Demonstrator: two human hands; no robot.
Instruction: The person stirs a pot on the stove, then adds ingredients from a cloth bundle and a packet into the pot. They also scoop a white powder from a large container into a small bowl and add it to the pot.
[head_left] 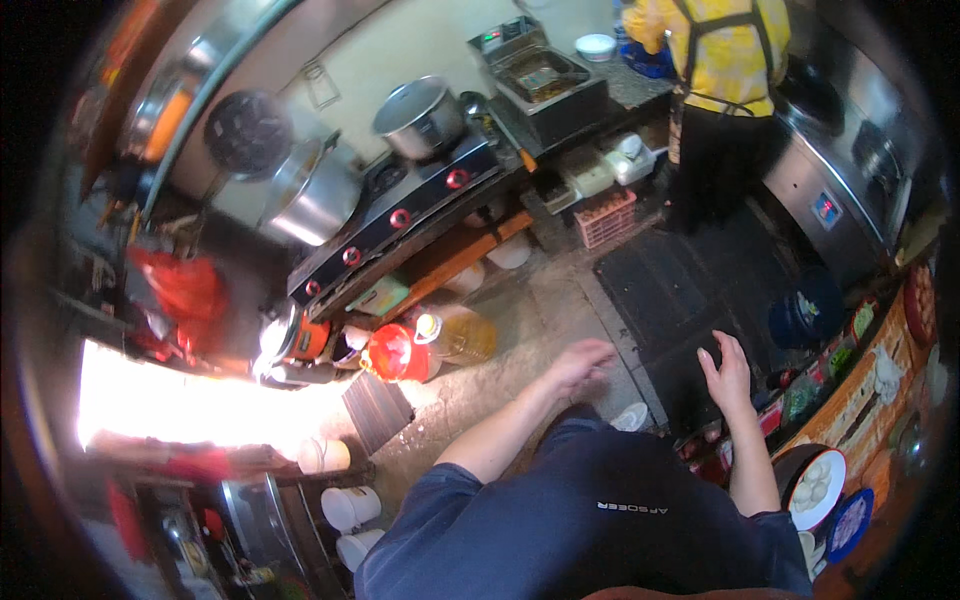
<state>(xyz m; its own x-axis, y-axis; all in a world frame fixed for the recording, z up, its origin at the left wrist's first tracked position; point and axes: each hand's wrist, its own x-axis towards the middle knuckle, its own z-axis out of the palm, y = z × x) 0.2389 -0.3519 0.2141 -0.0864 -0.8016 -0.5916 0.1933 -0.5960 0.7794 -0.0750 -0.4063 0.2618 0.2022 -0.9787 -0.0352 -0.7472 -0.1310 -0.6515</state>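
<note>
Hanging midair, the left hand [580,370] is kinda loosely spread, with a yellowish jug [468,335] on the floor [545,300] to its left. The right hand [728,370] is spread too, over black mats [655,285], white bowl [838,480] beside that forearm [756,465].

Wearer's tee [600,540] is dk navy w/ pale lettering; co-worker's top [742,78] is yellow w/ whitish blotchy pattern, apron straps [728,20] & trousers [715,150] blk. Floor mat [650,290] is blk-ish, small dish [630,416] white, crate [605,220] pink, bucket [392,352] red-orange, oil jug [468,335] amber-yellow. Stove front [378,235] is blk w/ red knobs [400,218], pots [425,125] silver-grey, bowl [836,464] white inside w/ orange-ish rim & blk outside, plate [867,498] blue.
</note>
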